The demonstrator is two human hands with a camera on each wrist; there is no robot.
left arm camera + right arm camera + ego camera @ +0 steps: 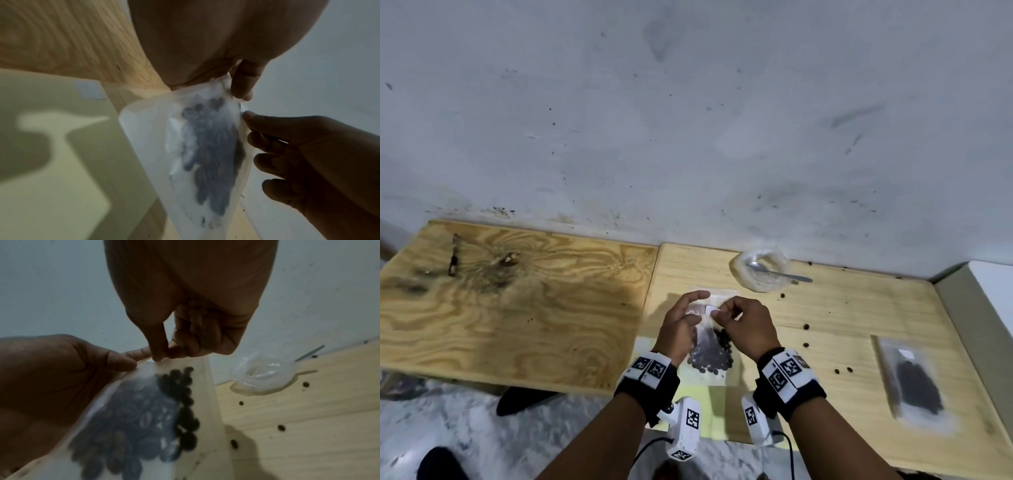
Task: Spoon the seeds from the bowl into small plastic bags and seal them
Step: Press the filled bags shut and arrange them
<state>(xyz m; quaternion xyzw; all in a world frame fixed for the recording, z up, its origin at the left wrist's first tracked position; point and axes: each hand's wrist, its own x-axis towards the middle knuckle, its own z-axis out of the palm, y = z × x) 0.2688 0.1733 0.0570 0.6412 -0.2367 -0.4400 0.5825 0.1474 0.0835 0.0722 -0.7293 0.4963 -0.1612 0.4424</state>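
A small clear plastic bag point(710, 356) partly filled with dark seeds hangs upright over the table's front. My left hand point(702, 306) pinches its top edge between thumb and forefinger. My right hand point(717, 313) pinches the same edge just to the right. The right wrist view shows the right hand point(162, 356) with thumb and forefinger tips pressed together on the bag point(133, 418). In the left wrist view the left hand point(240, 92) has its thumb on the bag's point(205, 154) top corner. A clear bowl point(762, 270) with a metal spoon point(779, 274) in it stands behind, near the wall.
A second bag of seeds point(914, 380) lies flat at the right of the pale wooden table point(825, 325). Several loose seeds point(806, 327) are scattered between it and the bowl. A plywood board point(517, 308) lies to the left, and a yellow-green sheet point(719, 411) under the held bag.
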